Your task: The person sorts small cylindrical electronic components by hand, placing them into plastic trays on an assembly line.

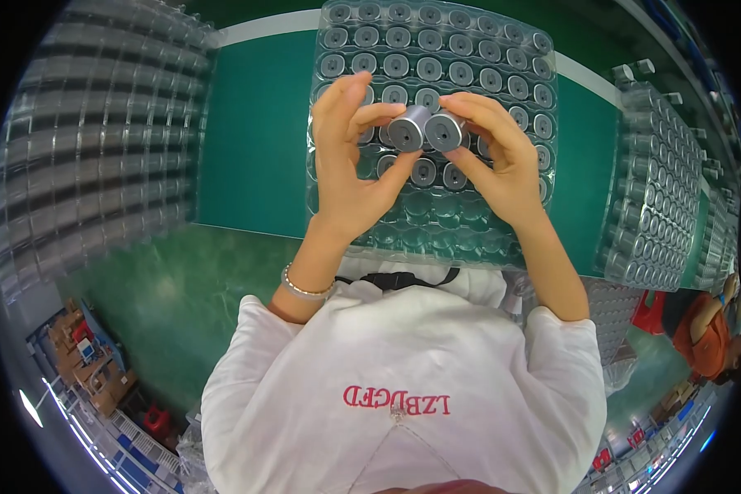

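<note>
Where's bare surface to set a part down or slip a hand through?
Bare green mat between the left stack of trays and the centre tray; a narrower strip between that tray and the right stack. Crowded at centre: both hands, left hand and right hand, hold grey cylinders over the tray.

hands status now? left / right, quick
Left hand: closed on a grey metal cylinder.
Right hand: closed on a second grey cylinder, above the clear tray.

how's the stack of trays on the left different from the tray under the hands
The left stack is many clear trays piled high, and its pockets look empty; the middle tray lies as a low layer with grey round parts in its far rows and empty near rows. The stack is untouched; both hands work over the middle tray. Both are clear pocketed plastic on the green table.
</note>
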Motion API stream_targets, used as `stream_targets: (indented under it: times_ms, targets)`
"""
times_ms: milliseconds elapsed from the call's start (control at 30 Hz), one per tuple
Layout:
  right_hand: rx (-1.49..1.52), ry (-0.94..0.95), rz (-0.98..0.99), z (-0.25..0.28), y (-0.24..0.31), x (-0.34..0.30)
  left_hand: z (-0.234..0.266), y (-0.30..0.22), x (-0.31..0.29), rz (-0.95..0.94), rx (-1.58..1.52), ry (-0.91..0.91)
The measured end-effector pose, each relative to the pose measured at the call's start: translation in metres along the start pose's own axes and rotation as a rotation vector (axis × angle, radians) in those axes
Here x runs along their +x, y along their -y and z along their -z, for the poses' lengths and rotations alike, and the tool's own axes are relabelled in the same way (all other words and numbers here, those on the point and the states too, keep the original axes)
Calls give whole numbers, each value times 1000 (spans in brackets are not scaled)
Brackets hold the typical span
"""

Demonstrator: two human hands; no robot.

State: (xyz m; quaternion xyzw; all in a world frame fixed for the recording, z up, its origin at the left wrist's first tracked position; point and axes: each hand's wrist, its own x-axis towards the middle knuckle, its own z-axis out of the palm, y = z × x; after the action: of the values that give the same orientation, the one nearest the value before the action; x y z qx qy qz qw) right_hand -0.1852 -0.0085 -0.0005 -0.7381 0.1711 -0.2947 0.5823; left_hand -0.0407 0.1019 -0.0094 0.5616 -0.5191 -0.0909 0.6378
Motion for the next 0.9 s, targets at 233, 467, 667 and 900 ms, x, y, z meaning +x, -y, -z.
stream_targets:
  times_ms: [233,467,667,900]
  targets:
    - [24,-8,49,1,-7,-2,-4,4,-5,-108,-30,-2]
    - [-125,-29,92,-2,-10,-5,11,1,-3,-11,-4,45]
    - [-379,166,293,-18,-1,4,87,-3,7,100,184,294]
    - [-554,276,594,-58,-12,23,110,-4,-9,151,417,357]
